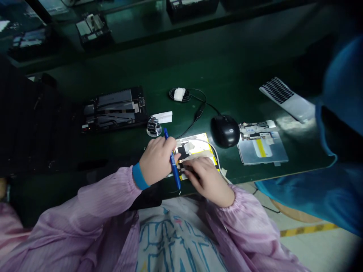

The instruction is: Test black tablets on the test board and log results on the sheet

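A blue pen [175, 173] is held in my left hand [157, 160], slanting across the fingers with its lower end toward the table's front edge. Beneath both hands lies an opened electronic device [202, 145] with a white and yellow battery area, black tape and small parts along its left side. My right hand [211, 181] rests over its lower part, the thumb and bent fingers closed near the small parts by the left thumb. Whatever those right fingertips grip is hidden. A pale cable [214, 151] curves over the device's right side.
A black mouse [226, 130] and its bundled cable [179, 94] lie just beyond. Another opened device [262, 147] and a label sheet [286, 99] are on the right. A dark opened device [115, 109] and small round metal-looking item [154, 126] lie left. A blue-clothed person [346, 113] is at right.
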A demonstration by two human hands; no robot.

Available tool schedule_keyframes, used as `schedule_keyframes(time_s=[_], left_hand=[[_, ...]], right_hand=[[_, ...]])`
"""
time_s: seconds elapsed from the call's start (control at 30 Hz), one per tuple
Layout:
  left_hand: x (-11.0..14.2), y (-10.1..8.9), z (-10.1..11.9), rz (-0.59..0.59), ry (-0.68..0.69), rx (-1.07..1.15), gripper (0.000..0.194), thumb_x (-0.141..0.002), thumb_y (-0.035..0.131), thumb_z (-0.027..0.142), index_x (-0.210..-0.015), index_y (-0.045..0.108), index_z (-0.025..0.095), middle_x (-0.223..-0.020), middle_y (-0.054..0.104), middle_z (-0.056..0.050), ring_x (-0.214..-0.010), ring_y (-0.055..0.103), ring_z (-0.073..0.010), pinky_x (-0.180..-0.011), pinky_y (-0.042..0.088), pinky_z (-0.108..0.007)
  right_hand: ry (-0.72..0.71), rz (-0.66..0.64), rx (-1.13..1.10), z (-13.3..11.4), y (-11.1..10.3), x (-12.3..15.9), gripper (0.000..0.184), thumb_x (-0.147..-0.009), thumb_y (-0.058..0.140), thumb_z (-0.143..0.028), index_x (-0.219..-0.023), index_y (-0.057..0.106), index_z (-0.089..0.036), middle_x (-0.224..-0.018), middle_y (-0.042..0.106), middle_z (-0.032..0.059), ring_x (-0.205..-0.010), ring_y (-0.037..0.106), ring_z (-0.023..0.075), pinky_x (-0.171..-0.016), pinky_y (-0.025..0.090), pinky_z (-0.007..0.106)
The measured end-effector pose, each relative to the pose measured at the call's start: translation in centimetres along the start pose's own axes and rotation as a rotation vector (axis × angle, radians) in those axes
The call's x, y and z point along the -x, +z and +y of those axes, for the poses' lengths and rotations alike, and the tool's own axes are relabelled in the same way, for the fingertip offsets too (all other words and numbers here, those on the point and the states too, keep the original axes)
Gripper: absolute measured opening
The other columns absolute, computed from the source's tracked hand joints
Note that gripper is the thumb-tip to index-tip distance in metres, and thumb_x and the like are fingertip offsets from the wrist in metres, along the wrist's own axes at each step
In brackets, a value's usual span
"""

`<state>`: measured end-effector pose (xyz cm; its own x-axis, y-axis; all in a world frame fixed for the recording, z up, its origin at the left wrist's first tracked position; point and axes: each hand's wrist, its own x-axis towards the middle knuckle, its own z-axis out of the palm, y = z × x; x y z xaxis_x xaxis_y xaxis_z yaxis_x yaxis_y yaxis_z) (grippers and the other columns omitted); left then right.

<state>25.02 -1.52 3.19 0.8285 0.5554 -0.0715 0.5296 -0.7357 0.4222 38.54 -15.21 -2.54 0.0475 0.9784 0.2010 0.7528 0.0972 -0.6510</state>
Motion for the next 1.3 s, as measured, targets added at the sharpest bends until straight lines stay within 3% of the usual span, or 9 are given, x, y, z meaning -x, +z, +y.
schedule_keyframes(time_s=[0.07, 0.17, 0.23, 0.3, 0.4, 0.47, 0.63, 1.03, 1.3], left_hand=[[0.5, -0.3, 0.7, 0.007, 0.036, 0.174, 0.007, -0.085, 0.050, 0.019, -0.084, 0.043, 0.019, -0.089, 0.060, -0.008, -0.083, 0.058, -0.0210, -0.075, 0.043, -0.033], [0.9, -0.3, 1.3, -0.163, 0.037, 0.444, 0.011, -0.086, 0.050, 0.023, -0.082, 0.040, 0.021, -0.077, 0.057, -0.001, -0.065, 0.054, -0.0137, -0.061, 0.041, -0.026], [0.9, -0.2, 1.2, -0.264, 0.000, 0.523, 0.015, -0.086, 0.051, 0.025, -0.079, 0.038, 0.021, -0.064, 0.052, 0.004, -0.056, 0.048, -0.0113, -0.054, 0.036, -0.024], [0.8, -0.2, 1.0, -0.277, -0.049, 0.522, 0.016, -0.086, 0.050, 0.023, -0.076, 0.038, 0.021, -0.059, 0.048, 0.006, -0.053, 0.046, -0.0106, -0.053, 0.034, -0.023], [0.7, -0.3, 0.4, -0.209, -0.081, 0.434, 0.016, -0.085, 0.049, 0.020, -0.074, 0.038, 0.021, -0.059, 0.049, 0.005, -0.053, 0.046, -0.0104, -0.054, 0.034, -0.024], [0.7, -0.1, 0.1, -0.187, -0.061, 0.346, 0.017, -0.085, 0.048, 0.017, -0.072, 0.038, 0.021, -0.060, 0.050, 0.005, -0.054, 0.047, -0.0108, -0.056, 0.034, -0.024], [0.6, 0.6, -0.3, -0.233, -0.006, 0.124, 0.014, -0.086, 0.043, 0.011, -0.076, 0.041, 0.021, -0.068, 0.055, 0.000, -0.060, 0.052, -0.0147, -0.056, 0.034, -0.027], [0.7, 0.8, -0.5, -0.272, 0.013, -0.006, 0.014, -0.089, 0.041, 0.012, -0.079, 0.045, 0.020, -0.070, 0.057, -0.002, -0.062, 0.055, -0.0166, -0.055, 0.035, -0.028], [0.7, 0.8, -0.5, -0.303, 0.022, -0.009, 0.017, -0.085, 0.039, 0.005, -0.078, 0.043, 0.020, -0.070, 0.056, -0.002, -0.060, 0.054, -0.0169, -0.054, 0.034, -0.028]], right_hand=[[0.040, 0.033, -0.229, -0.4, -0.4, 0.3, 0.016, -0.094, 0.044, -0.020, -0.104, 0.056, -0.021, -0.091, 0.066, 0.0062, -0.084, 0.063, 0.0191, -0.074, 0.052, 0.034], [0.133, 0.101, -0.510, -0.9, -0.4, 0.2, 0.009, -0.093, 0.049, -0.024, -0.098, 0.056, -0.022, -0.086, 0.065, 0.0033, -0.076, 0.064, 0.0154, -0.066, 0.053, 0.027], [0.197, 0.128, -0.622, -0.9, -0.2, -0.1, 0.009, -0.093, 0.050, -0.028, -0.096, 0.056, -0.022, -0.084, 0.065, 0.0025, -0.070, 0.063, 0.0140, -0.061, 0.053, 0.026], [0.254, 0.169, -0.655, -0.7, 0.2, -0.2, 0.011, -0.094, 0.049, -0.029, -0.098, 0.056, -0.021, -0.082, 0.064, 0.0018, -0.066, 0.062, 0.0130, -0.058, 0.052, 0.025], [0.270, 0.268, -0.491, 0.1, 0.7, -0.2, 0.010, -0.093, 0.049, -0.027, -0.098, 0.056, -0.021, -0.082, 0.064, 0.0030, -0.072, 0.062, 0.0156, -0.063, 0.053, 0.029], [0.207, 0.293, -0.305, 0.5, 0.9, 0.0, 0.010, -0.092, 0.049, -0.023, -0.096, 0.058, -0.021, -0.086, 0.065, 0.0057, -0.082, 0.061, 0.0193, -0.073, 0.052, 0.035], [0.033, 0.213, -0.041, 1.0, 1.2, 0.4, 0.019, -0.090, 0.050, -0.017, -0.105, 0.062, -0.019, -0.104, 0.065, 0.0105, -0.100, 0.058, 0.0243, -0.085, 0.050, 0.043], [-0.041, 0.149, 0.131, 1.3, 1.7, 0.9, 0.031, -0.090, 0.051, -0.017, -0.118, 0.064, -0.020, -0.113, 0.065, 0.0115, -0.109, 0.054, 0.0268, -0.087, 0.048, 0.046], [-0.071, 0.106, 0.300, 0.8, 1.9, 0.8, 0.028, -0.092, 0.051, -0.021, -0.116, 0.064, -0.019, -0.115, 0.065, 0.0112, -0.107, 0.052, 0.0275, -0.084, 0.043, 0.044]])
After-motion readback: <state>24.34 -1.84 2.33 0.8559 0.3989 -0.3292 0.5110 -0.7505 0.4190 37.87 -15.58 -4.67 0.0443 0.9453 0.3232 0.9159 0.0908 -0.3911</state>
